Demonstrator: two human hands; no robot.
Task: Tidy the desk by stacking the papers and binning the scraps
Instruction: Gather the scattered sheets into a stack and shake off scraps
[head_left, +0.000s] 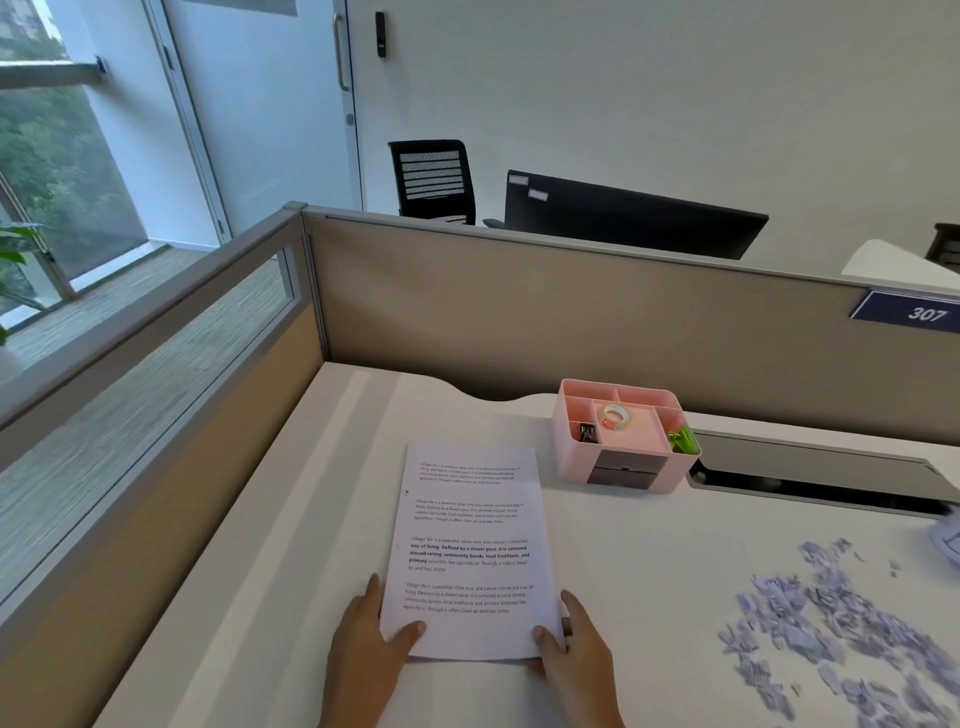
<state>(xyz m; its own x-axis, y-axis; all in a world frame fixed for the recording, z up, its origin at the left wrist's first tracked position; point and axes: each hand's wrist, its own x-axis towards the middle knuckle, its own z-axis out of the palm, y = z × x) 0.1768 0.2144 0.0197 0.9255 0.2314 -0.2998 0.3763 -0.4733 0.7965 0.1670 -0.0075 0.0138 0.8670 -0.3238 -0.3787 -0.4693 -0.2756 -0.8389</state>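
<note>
One stack of papers (470, 551) lay flat on the white desk (291, 545) at lower centre of the frame, printed side up, with four blocks of text visible; how many sheets it held could not be told. Two hands were on it. The left hand (363, 644) pinched the lower left corner, thumb on top and fingers along the left edge. The right hand (576, 649) pinched the lower right corner in the same manner, thumb on top and fingers along the right edge. One loose heap of paper scraps (831, 618) was spread across the lower right of the frame, well apart from the stack and too many and too blurred to count. One pink organizer (623, 436) stood at centre right, just beyond the stack's upper right corner, holding one roll of tape (615, 415), green clips (681, 440) and a small dark item that could not be identified. A grey cable slot (815, 470) lay to the right of the organizer. Partition walls (519, 306) closed the desk along its far and left edges, one bearing a blue plate (909, 312) marked 307. Bare desk surface lay left of the stack and between the stack and the scraps. One black chair (434, 182) and one monitor (628, 215) stood behind the far partition.
</note>
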